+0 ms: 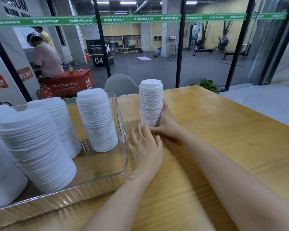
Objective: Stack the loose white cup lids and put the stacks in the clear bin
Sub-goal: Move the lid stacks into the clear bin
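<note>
A tall stack of white cup lids [150, 100] stands upright on the wooden table [223, 130], just right of the clear bin [123, 130]. My right hand [167, 122] curls round the stack's lower right side near its base. My left hand [145, 147] lies with straight fingers in front of the stack, fingertips touching its base. Inside the bin stand several more lid stacks: one at the back right [97, 120], one in the front [38, 150], one behind it [63, 124], and one cut off at the left edge [0, 164].
A grey chair back [121, 84] rises behind the table's far edge, with a glass wall beyond it. A green plant [207, 85] sits by the far right corner. Bare table stretches to the right and toward me.
</note>
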The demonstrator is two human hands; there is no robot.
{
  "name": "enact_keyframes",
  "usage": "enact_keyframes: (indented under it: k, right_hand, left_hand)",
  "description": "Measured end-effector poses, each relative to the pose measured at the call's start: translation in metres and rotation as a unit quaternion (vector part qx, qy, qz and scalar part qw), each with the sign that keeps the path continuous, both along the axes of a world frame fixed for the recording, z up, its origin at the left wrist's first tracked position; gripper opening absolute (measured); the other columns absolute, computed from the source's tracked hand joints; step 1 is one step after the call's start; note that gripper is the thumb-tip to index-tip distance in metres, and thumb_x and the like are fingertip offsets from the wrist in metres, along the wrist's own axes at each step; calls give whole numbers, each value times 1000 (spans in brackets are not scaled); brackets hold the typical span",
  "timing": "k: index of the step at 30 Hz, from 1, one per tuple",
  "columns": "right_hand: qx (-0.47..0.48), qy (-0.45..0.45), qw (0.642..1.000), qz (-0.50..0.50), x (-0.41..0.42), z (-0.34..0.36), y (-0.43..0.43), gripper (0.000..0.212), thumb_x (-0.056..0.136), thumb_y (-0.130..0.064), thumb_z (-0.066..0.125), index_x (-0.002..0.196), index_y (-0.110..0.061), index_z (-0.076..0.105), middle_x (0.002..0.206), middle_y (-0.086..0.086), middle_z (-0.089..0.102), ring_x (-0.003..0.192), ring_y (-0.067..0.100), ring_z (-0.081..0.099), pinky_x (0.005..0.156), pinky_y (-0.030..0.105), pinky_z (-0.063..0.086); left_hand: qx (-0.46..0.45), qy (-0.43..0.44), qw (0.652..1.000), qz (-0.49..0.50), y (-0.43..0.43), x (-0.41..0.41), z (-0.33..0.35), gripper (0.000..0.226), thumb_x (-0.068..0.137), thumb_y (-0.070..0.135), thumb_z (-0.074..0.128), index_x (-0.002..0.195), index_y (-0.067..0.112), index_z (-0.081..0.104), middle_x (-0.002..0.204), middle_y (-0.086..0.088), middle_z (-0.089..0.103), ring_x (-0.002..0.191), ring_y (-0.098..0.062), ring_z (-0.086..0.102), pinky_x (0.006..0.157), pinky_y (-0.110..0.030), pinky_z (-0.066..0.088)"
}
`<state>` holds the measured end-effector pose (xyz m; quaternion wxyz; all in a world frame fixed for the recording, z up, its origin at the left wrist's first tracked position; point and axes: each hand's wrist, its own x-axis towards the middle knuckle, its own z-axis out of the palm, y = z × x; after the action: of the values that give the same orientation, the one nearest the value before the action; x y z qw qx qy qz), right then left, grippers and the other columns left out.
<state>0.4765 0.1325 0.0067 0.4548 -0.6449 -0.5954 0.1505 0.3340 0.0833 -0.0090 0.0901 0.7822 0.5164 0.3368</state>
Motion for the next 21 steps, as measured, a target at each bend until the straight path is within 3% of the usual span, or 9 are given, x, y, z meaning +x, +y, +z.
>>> enact_keyframes:
  k: [2, 6, 10, 21]
  right_hand:
    - [6, 22, 1000, 1, 0, -4, 6, 131, 50, -48, 93, 150, -37, 9, 142, -8, 36, 134, 15, 40, 109, 48, 41]
    - [6, 35, 999, 6, 2, -9, 13, 144, 44, -50, 94, 151, -39, -3, 150, -10, 30, 139, 14, 36, 109, 49, 40]
    - [11, 30, 999, 7, -1, -9, 13, 140, 46, -47, 93, 150, -44, -2, 149, -20, 27, 138, 10, 37, 110, 49, 39]
    - [37, 15, 999, -4, 6, -3, -16, 133, 49, -41, 92, 151, -39, 5, 135, -25, 32, 133, 8, 34, 109, 43, 39]
  left_hand:
    - [-17, -7, 1000, -1, -2, -1, 1, 58, 99, 33, 46, 151, 17, 25, 160, -4, 22, 148, -31, 13, 118, -52, 15]
    - [-26, -25, 999, -6, -5, -2, 4, 57, 100, 33, 46, 151, 17, 25, 160, -3, 24, 147, -30, 14, 117, -52, 15]
    - [-40, -20, 999, -13, -5, -4, 6, 57, 101, 34, 43, 151, 19, 21, 160, -1, 21, 147, -28, 10, 118, -49, 15]
    - [-22, -38, 999, -27, -5, -4, 5, 55, 99, 32, 48, 148, 17, 29, 155, 1, 29, 145, -26, 18, 114, -46, 21]
